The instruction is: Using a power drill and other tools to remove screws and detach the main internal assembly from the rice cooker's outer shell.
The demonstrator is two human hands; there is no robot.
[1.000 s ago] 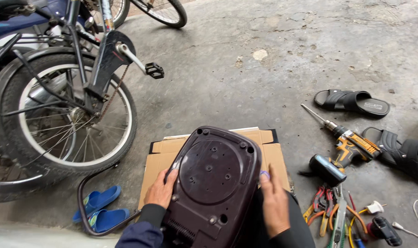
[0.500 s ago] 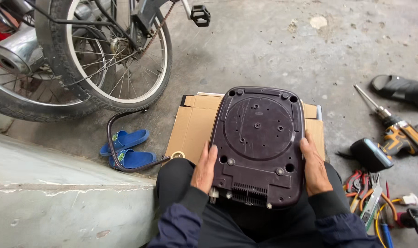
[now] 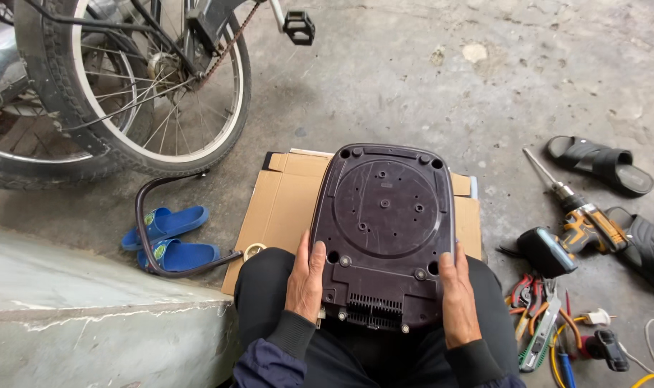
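A dark brown appliance (image 3: 386,230) lies upside down on my lap, its round base plate and screw holes facing up, vent slots toward me. My left hand (image 3: 307,279) grips its left edge and my right hand (image 3: 459,296) grips its right edge. Its far end rests over a flattened cardboard sheet (image 3: 284,205) on the concrete floor.
A bicycle rear wheel (image 3: 136,86) and its kickstand stand at the left, with blue sandals (image 3: 170,237) under them. A cordless drill (image 3: 575,230), black sandals (image 3: 604,165), pliers and other hand tools (image 3: 546,323) lie at the right. A concrete step (image 3: 90,309) is at lower left.
The view has shifted, bringing the appliance closer and more centred. Both hands keep hold of its sides and it lies flatter on my lap.
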